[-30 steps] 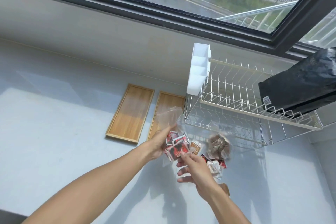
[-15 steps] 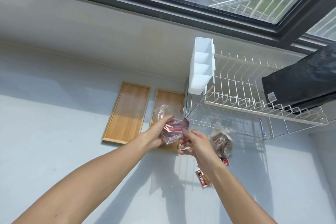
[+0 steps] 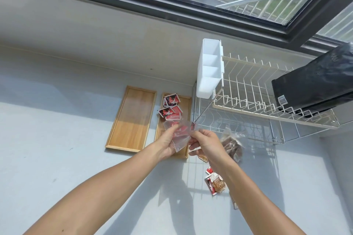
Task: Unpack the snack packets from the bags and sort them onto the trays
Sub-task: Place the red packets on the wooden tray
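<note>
Both hands hold a clear plastic bag [image 3: 180,135] above the near end of the right wooden tray [image 3: 186,105]. My left hand [image 3: 168,142] grips its left side, my right hand [image 3: 205,142] pinches its right edge. A red packet still shows inside the bag. Several red snack packets [image 3: 171,109] lie on the far half of that tray. The left wooden tray [image 3: 131,118] holds nothing. A second clear bag of brown snacks [image 3: 232,145] lies to the right of my right hand. Loose red and brown packets [image 3: 214,183] lie on the counter beneath my right forearm.
A white wire dish rack [image 3: 267,108] with a white cutlery holder [image 3: 209,68] stands at the right, close to the right tray. A black bag [image 3: 315,86] rests on the rack. The wall and window sill run along the far side of the grey counter [image 3: 57,149].
The bag was lifted off the counter and carried over the right tray. Red packets have dropped from it onto the tray's far half; the bag now looks nearly empty.
</note>
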